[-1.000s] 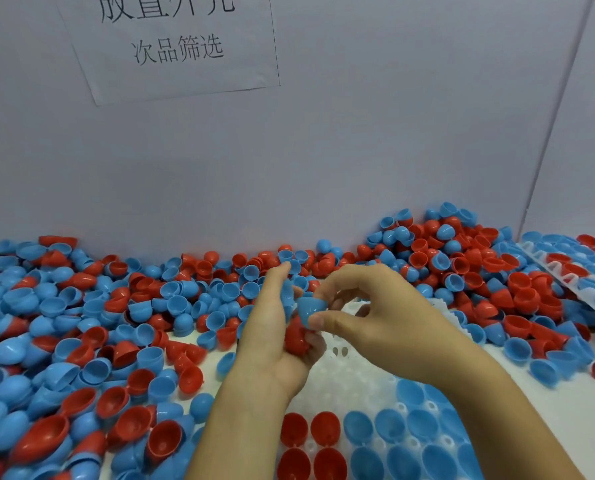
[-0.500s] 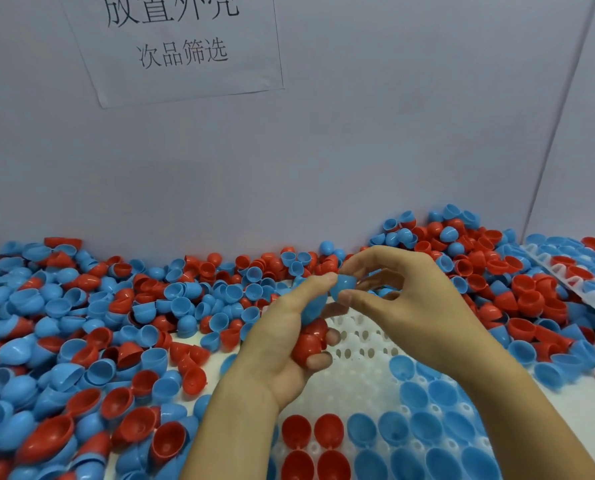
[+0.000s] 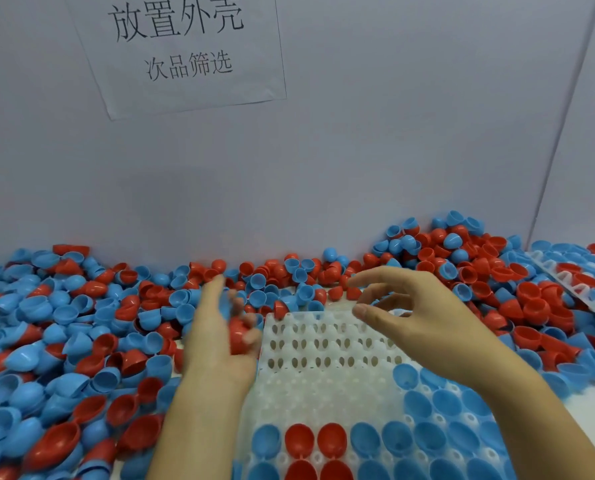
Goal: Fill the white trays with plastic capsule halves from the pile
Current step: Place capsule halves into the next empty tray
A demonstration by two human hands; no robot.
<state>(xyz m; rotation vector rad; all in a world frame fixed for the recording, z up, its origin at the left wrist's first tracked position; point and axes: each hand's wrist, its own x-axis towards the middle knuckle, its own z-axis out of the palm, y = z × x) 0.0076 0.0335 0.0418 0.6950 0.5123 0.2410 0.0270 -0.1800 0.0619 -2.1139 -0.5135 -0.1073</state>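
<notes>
glossy red capsule half (image 3: 237, 336), seemingly blurred

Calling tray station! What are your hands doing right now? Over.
Left hand holding red capsule halves. Right hand open, empty, above white tray. Far tray rows unfilled; near rows hold blue and red halves. Nothing blocking.

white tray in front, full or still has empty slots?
Partly full. The white perforated plastic tray has blue and red capsule halves seated in its near rows; its far rows show bare holes.

Even soft light, motion-blurred left fingers (image 3: 235, 308)
</notes>
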